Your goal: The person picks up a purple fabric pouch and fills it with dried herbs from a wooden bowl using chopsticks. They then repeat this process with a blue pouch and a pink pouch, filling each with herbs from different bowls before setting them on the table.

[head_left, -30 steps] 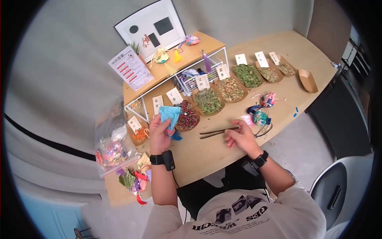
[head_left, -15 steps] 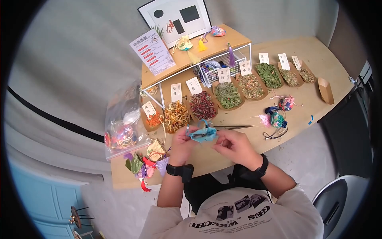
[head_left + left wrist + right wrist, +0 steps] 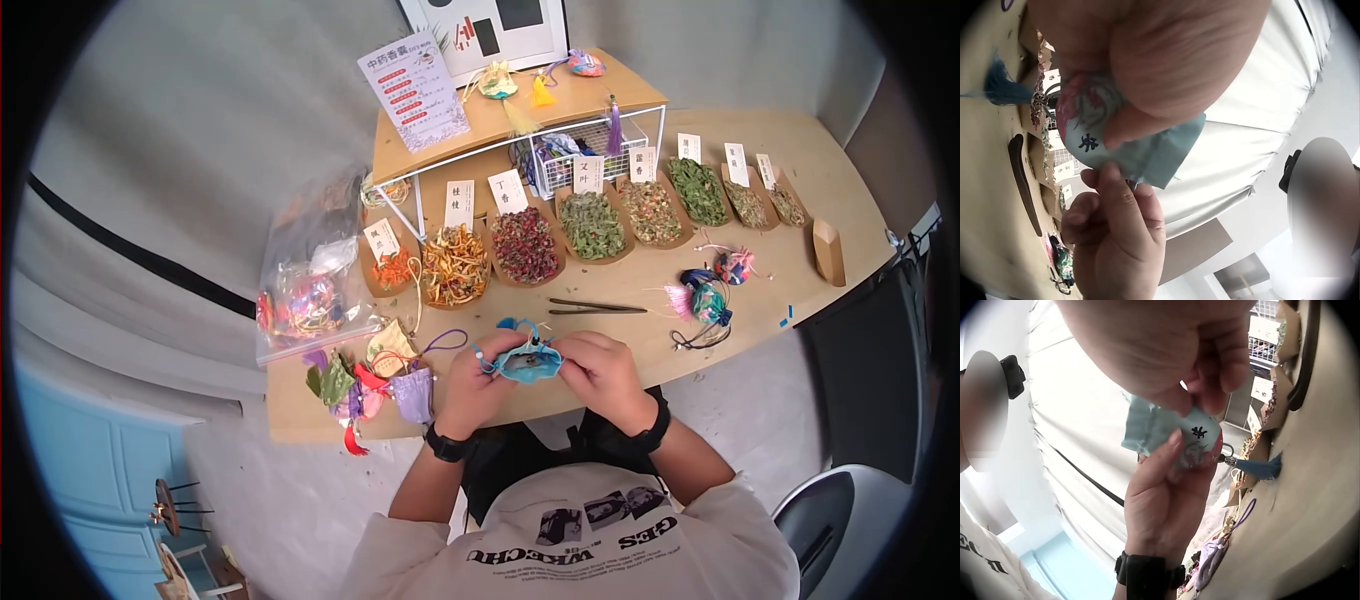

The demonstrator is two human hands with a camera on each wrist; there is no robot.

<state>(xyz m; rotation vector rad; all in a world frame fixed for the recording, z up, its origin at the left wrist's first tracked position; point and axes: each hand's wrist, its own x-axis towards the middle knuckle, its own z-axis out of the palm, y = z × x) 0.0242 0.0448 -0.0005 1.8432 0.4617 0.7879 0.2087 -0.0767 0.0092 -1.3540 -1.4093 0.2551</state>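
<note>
A light blue pouch (image 3: 530, 364) is held over the table's front edge, its mouth spread and facing the head camera. The left hand (image 3: 477, 388) grips one side of it, and the right hand (image 3: 606, 380) pinches the other side. In the left wrist view the pouch (image 3: 1141, 150) shows a dark character and a pink print, with the left thumb lying across it. A dark blue tassel (image 3: 1261, 469) hangs from its bottom in the right wrist view. What lies inside the pouch is too small to tell.
Dark tweezers (image 3: 598, 307) lie behind the hands. Paper trays of dried herbs, such as red buds (image 3: 526, 245), line the table. Finished pouches (image 3: 708, 303) lie at right, others (image 3: 412, 392) at left beside a plastic bag (image 3: 310, 290). A wooden shelf (image 3: 420, 135) stands behind.
The right hand has come from beside the tweezers to the pouch and now pinches it. The pouch has moved from over the trays towards the body, its mouth now spread. The head view has shifted.
</note>
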